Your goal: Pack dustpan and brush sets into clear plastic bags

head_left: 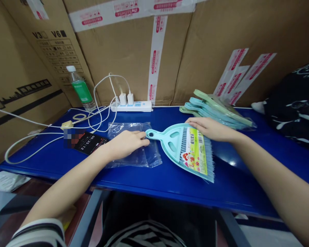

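A light-blue dustpan and brush set (170, 142) lies on the blue table, its brush nested in the pan and its bristles facing right. A printed yellow-green label wraps around the brush. My right hand (204, 127) grips the far edge of the set near the bristles. Over a clear plastic bag (144, 156), my left hand (127, 143) has bent fingers pressed together, reaching the end of the handle. The fingertips are partly hidden, so I cannot tell whether they pinch the handle, the bag or nothing. The bag lies flat and wrinkled.
More green and blue dustpan sets (216, 108) in clear wrapping are piled at the back right. At left are a phone (90, 143), white cables, a bottle (81, 89) and a power strip (141, 107). Cardboard (123, 51) walls the back; a dark patterned cloth item (296, 106) sits far right.
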Demonstrator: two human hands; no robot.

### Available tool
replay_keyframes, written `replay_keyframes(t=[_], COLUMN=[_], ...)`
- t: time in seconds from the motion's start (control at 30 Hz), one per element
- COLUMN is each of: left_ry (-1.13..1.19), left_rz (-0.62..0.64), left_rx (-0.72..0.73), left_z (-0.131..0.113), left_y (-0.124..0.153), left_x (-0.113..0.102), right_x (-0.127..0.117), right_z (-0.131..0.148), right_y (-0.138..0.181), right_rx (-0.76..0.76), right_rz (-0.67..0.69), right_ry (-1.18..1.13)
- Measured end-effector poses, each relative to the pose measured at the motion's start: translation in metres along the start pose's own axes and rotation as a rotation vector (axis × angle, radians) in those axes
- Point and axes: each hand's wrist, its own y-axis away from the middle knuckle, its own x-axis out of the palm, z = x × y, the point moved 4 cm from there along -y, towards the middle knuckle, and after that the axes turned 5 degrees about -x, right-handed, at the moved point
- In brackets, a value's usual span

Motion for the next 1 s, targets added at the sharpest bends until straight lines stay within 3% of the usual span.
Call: replay_keyframes(t=[0.33,0.6,0.73,1.0], left_ry=[-0.099,0.407,0.428,0.333], left_rz=[0.014,0.157,0.21,0.074], left_rx=[0.0,0.065,0.057,0.032], left_z=[-0.007,-0.004,-0.007,-0.006], left_y=[-0.005,0.005,0.006,0.004], left_x=[0.004,0.001,0.001,-0.003], right_x=[0.001,0.001,0.001,0.003], right_z=[0.0,0.006,0.005,0.002], right_y=[0.001,0.002,0.001,0.001], right_rx=[0.022,0.025,0.013,0.01], right_rz=[0.044,0.054,0.052,0.083], right_ry=[0.002,0.021,0.003,0.002])
